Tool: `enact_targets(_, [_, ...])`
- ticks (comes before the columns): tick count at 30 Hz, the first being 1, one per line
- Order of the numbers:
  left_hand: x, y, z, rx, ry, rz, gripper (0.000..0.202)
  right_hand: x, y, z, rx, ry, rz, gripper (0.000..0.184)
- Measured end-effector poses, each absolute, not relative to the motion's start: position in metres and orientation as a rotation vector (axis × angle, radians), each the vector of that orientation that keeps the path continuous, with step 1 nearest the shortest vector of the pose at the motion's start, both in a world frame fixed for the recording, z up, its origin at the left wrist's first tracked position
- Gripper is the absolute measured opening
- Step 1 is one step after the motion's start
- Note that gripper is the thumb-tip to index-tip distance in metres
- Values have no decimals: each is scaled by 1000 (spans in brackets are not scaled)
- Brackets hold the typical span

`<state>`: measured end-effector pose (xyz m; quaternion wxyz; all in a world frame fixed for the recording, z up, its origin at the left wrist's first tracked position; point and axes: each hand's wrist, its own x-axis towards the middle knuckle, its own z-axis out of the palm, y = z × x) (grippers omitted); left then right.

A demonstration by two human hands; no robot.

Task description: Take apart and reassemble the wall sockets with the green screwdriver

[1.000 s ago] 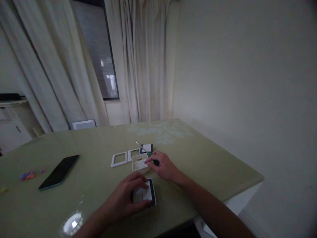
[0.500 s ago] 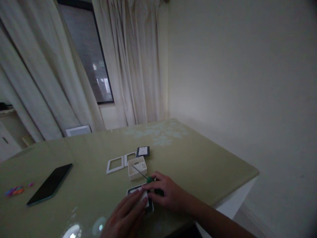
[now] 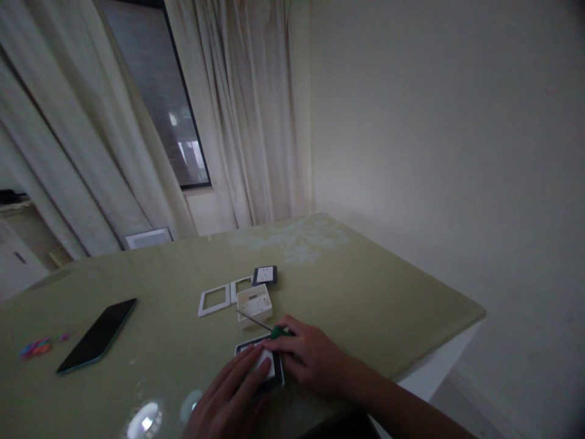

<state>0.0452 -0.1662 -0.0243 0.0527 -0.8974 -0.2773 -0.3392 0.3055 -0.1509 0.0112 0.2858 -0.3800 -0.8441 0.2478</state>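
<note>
Near the front of the table, a dark-framed wall socket or switch panel (image 3: 276,373) with a white middle lies under my hands. My left hand (image 3: 235,387) rests on its face, fingers stretched out over it. In my right hand (image 3: 311,353) is a screwdriver (image 3: 280,332) with a green handle; its thin shaft points left and away, above the front of a white mounting box (image 3: 255,305). The fingertips of the right hand reach the panel's upper right edge. Behind the box sits another dark-framed socket (image 3: 265,275) with a white face.
Two white frames (image 3: 214,300) lie left of the box. A black tablet (image 3: 97,335) lies further left, beside small colourful items (image 3: 35,348). The table's right edge (image 3: 439,338) runs near the wall (image 3: 434,152). Curtains (image 3: 237,116) hang behind.
The view has shifted slightly. My right hand has tilted the screwdriver a little flatter, its tip now lower against the box. My left hand stays on the panel.
</note>
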Motion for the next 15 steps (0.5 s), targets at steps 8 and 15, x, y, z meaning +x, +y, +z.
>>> enact_targets(8, [45, -167, -23, -2685, -830, -955, 53, 305, -156, 9, -1069, -2354, 481, 48])
enact_targets(15, [67, -159, -8, -2849, -794, -883, 53, 319, -154, -4, -1128, -2139, 564, 45])
